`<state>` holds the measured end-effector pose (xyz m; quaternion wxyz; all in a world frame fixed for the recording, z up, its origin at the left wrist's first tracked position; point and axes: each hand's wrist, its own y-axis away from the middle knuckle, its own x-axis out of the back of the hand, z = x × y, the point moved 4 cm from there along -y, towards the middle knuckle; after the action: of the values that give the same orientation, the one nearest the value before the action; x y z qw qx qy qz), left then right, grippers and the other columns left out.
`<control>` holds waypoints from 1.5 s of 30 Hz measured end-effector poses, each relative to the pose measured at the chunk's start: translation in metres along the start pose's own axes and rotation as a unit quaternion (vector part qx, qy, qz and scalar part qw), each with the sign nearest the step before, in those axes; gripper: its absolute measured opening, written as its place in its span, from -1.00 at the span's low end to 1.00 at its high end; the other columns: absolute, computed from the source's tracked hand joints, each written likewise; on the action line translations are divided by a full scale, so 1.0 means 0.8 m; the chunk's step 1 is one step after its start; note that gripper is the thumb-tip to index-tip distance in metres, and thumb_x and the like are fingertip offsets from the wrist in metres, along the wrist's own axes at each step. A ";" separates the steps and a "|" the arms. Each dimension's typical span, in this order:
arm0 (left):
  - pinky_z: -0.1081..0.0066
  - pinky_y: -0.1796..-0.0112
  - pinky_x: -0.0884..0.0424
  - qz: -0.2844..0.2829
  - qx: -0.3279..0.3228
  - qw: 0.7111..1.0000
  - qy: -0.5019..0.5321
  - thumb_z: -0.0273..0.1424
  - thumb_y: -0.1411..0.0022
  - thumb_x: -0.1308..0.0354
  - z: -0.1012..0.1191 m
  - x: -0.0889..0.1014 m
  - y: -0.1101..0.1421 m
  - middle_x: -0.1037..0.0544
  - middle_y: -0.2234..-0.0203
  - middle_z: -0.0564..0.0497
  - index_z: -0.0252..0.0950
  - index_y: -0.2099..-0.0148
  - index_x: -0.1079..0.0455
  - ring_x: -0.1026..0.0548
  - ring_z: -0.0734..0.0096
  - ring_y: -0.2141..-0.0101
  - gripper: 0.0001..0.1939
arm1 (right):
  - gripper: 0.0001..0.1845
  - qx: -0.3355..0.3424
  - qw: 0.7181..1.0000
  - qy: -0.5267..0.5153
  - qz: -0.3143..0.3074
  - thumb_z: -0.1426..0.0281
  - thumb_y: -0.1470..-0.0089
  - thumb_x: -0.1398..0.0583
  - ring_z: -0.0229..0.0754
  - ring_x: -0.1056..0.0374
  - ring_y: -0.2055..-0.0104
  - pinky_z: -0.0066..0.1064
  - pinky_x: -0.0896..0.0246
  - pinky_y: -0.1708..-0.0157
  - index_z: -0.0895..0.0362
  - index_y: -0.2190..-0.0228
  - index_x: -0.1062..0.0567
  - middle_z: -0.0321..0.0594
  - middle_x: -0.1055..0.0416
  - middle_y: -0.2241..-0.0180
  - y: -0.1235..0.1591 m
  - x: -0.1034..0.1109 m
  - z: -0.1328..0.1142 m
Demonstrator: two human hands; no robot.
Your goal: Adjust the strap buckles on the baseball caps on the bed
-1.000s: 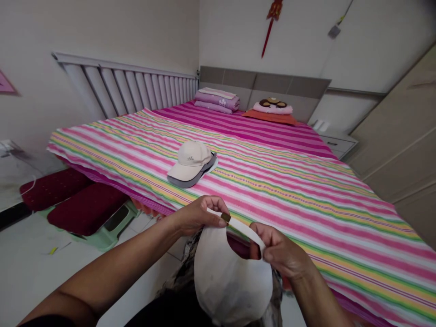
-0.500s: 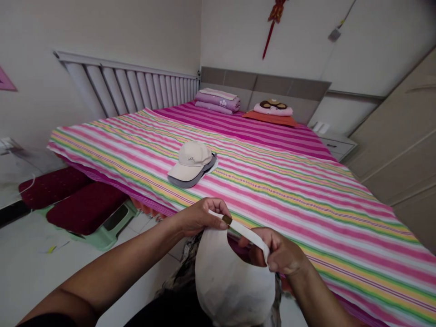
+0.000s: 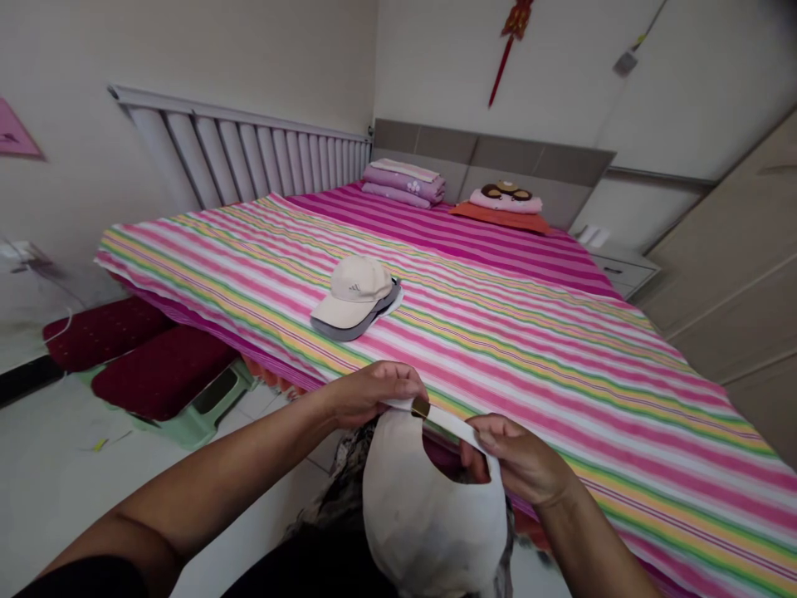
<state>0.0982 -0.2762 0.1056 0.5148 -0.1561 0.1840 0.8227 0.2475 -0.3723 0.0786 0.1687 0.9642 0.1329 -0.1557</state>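
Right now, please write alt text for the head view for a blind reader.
The left hand and right hand hold a white cap by its strap, beside a pink-striped bed with a beige cap on it.

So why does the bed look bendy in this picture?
In the head view, the wide lens curves the striped bedsheet and tilts the slatted radiator; the light is soft, with faint shadows, and the beige cap on the bed looks sharp.
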 end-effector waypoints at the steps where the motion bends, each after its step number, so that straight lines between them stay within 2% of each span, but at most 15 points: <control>1: 0.57 0.51 -0.23 -0.002 0.007 1.000 -0.002 -0.22 0.10 -0.27 0.002 0.000 0.000 -0.47 0.54 0.00 -0.41 0.38 -0.42 -0.38 0.59 0.55 -0.67 | -0.55 0.002 1.000 0.001 -0.001 0.09 0.23 -0.27 -0.36 -0.17 0.71 -0.54 0.05 0.69 0.30 0.58 -0.50 -0.21 -0.34 0.73 0.000 0.000 0.000; 6: 0.57 0.54 -0.21 0.004 0.044 0.998 -0.048 -0.16 0.09 -0.24 0.013 0.004 -0.002 -0.44 0.56 0.01 -0.40 0.38 -0.43 -0.34 0.59 0.57 -0.63 | -0.54 0.012 1.000 -0.002 -0.006 0.09 0.23 -0.27 -0.36 -0.17 0.70 -0.54 0.07 0.68 0.30 0.57 -0.50 -0.20 -0.34 0.71 0.001 0.001 0.002; 11: 0.57 0.48 -0.25 -0.018 0.029 0.988 -0.152 -0.39 0.20 -0.34 0.014 0.003 0.000 -0.44 0.51 0.08 -0.34 0.31 -0.40 -0.36 0.60 0.51 -0.67 | -0.53 0.041 0.998 -0.004 -0.048 0.12 0.36 -0.34 -0.34 -0.17 0.63 -0.53 0.05 0.63 0.29 0.52 -0.49 -0.24 -0.34 0.66 0.006 0.000 -0.002; 13: 0.57 0.45 -0.25 -0.010 0.021 0.980 -0.200 -0.41 0.19 -0.33 0.012 0.003 0.001 -0.45 0.49 0.07 -0.34 0.29 -0.41 -0.37 0.59 0.48 -0.67 | -0.53 0.043 0.997 0.003 -0.062 0.15 0.41 -0.36 -0.34 -0.16 0.61 -0.53 0.06 0.62 0.28 0.51 -0.48 -0.25 -0.33 0.64 0.009 -0.001 -0.004; 18: 0.58 0.45 -0.26 0.004 0.016 0.983 -0.182 -0.42 0.17 -0.32 0.005 0.002 0.000 -0.46 0.49 0.07 -0.35 0.32 -0.40 -0.38 0.61 0.48 -0.71 | -0.60 0.032 0.997 0.011 -0.066 0.27 0.47 -0.40 -0.36 -0.15 0.61 -0.54 0.08 0.62 0.26 0.54 -0.46 -0.28 -0.34 0.63 0.011 -0.001 -0.004; 20: 0.59 0.44 -0.27 0.000 0.015 0.988 -0.157 -0.45 0.18 -0.32 0.005 0.001 -0.001 -0.47 0.47 0.06 -0.36 0.32 -0.40 -0.39 0.61 0.47 -0.71 | -0.59 0.038 0.997 0.010 -0.062 0.23 0.43 -0.38 -0.35 -0.17 0.60 -0.53 0.05 0.60 0.26 0.54 -0.46 -0.28 -0.34 0.63 0.010 -0.001 -0.005; 22: 0.59 0.44 -0.28 -0.001 0.011 0.990 -0.141 -0.46 0.19 -0.32 0.005 0.000 -0.002 -0.47 0.47 0.05 -0.37 0.34 -0.39 -0.40 0.60 0.47 -0.72 | -0.59 0.030 0.998 0.004 -0.049 0.16 0.31 -0.33 -0.35 -0.18 0.62 -0.52 0.02 0.60 0.27 0.53 -0.45 -0.25 -0.35 0.65 0.008 -0.001 -0.006; 26: 0.59 0.46 -0.27 0.000 0.002 0.989 -0.148 -0.44 0.20 -0.33 0.004 -0.001 -0.003 -0.45 0.49 0.07 -0.37 0.34 -0.38 -0.38 0.63 0.49 -0.70 | -0.57 0.004 1.000 0.006 -0.017 0.09 0.12 -0.20 -0.35 -0.17 0.72 -0.53 0.05 0.67 0.27 0.49 -0.44 -0.23 -0.36 0.73 0.001 -0.007 -0.007; 29: 0.59 0.45 -0.27 -0.013 -0.007 0.986 -0.164 -0.41 0.17 -0.32 0.003 -0.003 -0.004 -0.46 0.48 0.06 -0.36 0.32 -0.38 -0.38 0.62 0.49 -0.70 | -0.55 -0.002 1.000 0.020 0.003 0.07 0.12 -0.19 -0.38 -0.11 0.78 -0.56 0.11 0.73 0.26 0.46 -0.43 -0.25 -0.34 0.78 -0.002 -0.017 -0.011; 34: 0.59 0.45 -0.25 -0.013 -0.016 0.982 -0.185 -0.40 0.15 -0.31 0.004 -0.005 -0.004 -0.44 0.50 0.07 -0.36 0.31 -0.37 -0.37 0.62 0.49 -0.70 | -0.65 -0.003 0.998 0.050 0.046 0.15 0.08 -0.20 -0.42 -0.04 0.82 -0.58 0.15 0.78 0.22 0.53 -0.40 -0.34 -0.27 0.83 -0.004 -0.025 -0.017; 45: 0.57 0.39 -0.26 -0.014 -0.038 0.982 -0.187 -0.46 0.14 -0.30 0.005 -0.006 -0.003 -0.44 0.47 0.08 -0.37 0.31 -0.36 -0.38 0.62 0.44 -0.72 | -0.66 -0.004 0.995 0.077 0.062 0.16 0.05 -0.18 -0.45 0.01 0.83 -0.61 0.18 0.81 0.22 0.52 -0.40 -0.35 -0.28 0.84 -0.005 -0.029 -0.021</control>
<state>0.1025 -0.2775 0.1108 0.5452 -0.0216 0.0509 0.8365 0.2292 -0.3676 0.1009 0.1714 0.9790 0.0858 -0.0694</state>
